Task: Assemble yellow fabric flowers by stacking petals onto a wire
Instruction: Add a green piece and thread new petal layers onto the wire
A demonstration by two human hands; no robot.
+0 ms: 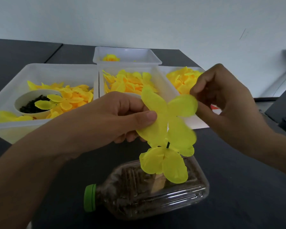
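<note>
yellow fabric fills the scene from left to right: a wide white tray of loose petals with a small white cup of dark bits set among them, a middle tray of more petals with a deeper bin behind it, and a third heap of petals at the far right, all within easy reach so you can draw the next piece without shifting your seat.

your left hand comes in from the lower left with the forearm angled up across the table; its thumb lies flat on the left lobes of a four-lobed petal layer and the curled fingers back it from behind, a pinch that keeps the centre hole facing you. your right hand reaches in from the right, wrist raised, fingers bent, seemingly nipping the upper right lobe between fingertips and thumb, though the contact is partly hidden behind the fabric.

a short length of dark wire shows just below that layer, and under it a second petal layer already sits on the stem. the wire appears to rise from a clear plastic bottle lying on its side, green cap to the left, seemingly serving as a stand. judging by this, you are threading the upper layer down to join the one below.
</note>
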